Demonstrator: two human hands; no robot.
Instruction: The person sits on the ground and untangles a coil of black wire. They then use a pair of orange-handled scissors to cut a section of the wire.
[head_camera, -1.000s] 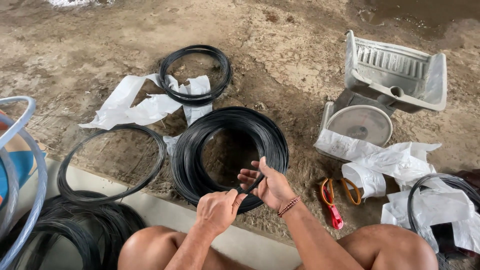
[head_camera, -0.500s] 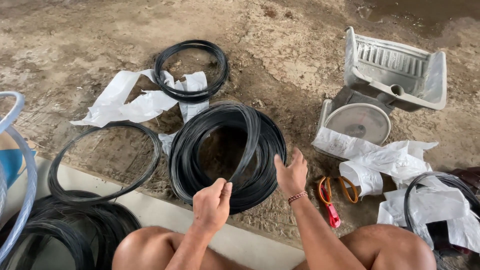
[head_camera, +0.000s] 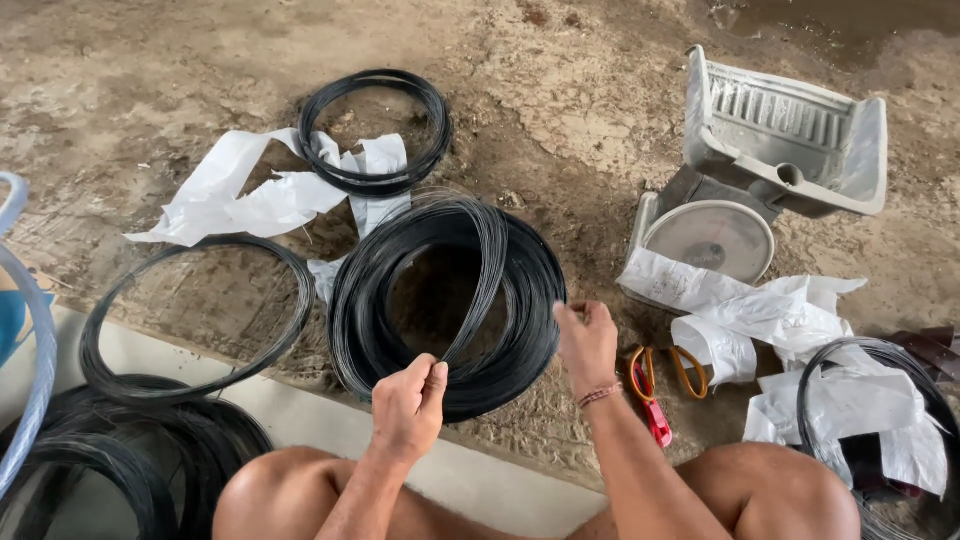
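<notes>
Scale right of wire coil; pliers between.

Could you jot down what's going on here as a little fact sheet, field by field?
Setting: bare dirt ground, person seated at a concrete edge
Left hand: pinches a few strands lifted off the large black wire coil
Right hand: grips the coil's right rim
Other coils: small coil beyond, thin loop to the left
Nearby tool: red-handled cutters by the right wrist
Also there: white paper wrappings, weighing scale, grey plastic tray
</notes>
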